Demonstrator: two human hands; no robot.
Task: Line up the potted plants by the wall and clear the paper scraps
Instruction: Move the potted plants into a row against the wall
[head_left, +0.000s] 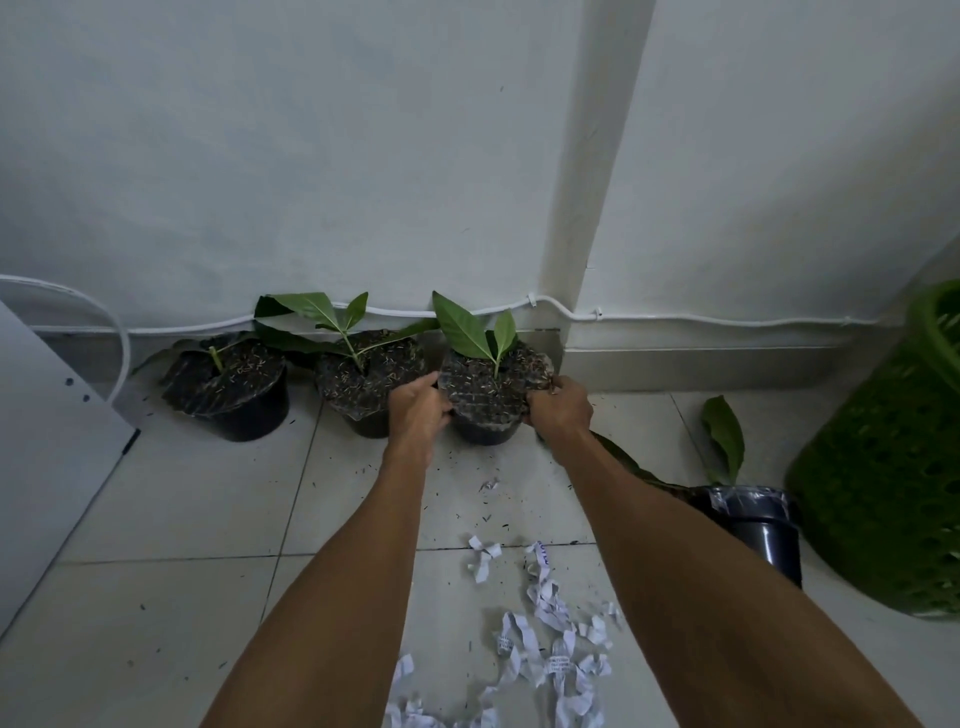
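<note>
Both hands are reaching forward to the third pot (488, 400), which is standing on the floor (208, 509) against the wall (311, 156), beside the corner column (587, 182).

The left grip (418, 410) is closing on the pot's left rim, fingers curled over the plastic edge. The right grip (561, 410) is closing on the right rim in the same way, thumb on top of the soil edge. Both grips are pinching the pot between them. Whether the pot's base is touching the floor cannot be told.

Between the grips, a small plant with two upright green leaves (467, 327) is rising from dark soil flecked with pale husks.

Just left of the left grip, the second pot (363, 384) is standing, touching or nearly touching the held one. Further left, well apart from the grips, the first pot (234, 395) is sitting near the wall, its leaves drooping. All three are forming a row along the baseboard, under a white cable (415, 313) running along the wall.

Right of and nearer than the right grip, a fourth pot (758, 525) is standing away from the wall, partly hidden by the right forearm, with one leaf (724, 436) lifting above it. Just right of it, a green basket (883, 493) is standing.

Below the grips, between the forearms, paper scraps (545, 639) are lying scattered on the floor tiles, with dark soil specks around them. Far left of the grips, a white panel (47, 441) is lying at the frame edge.
</note>
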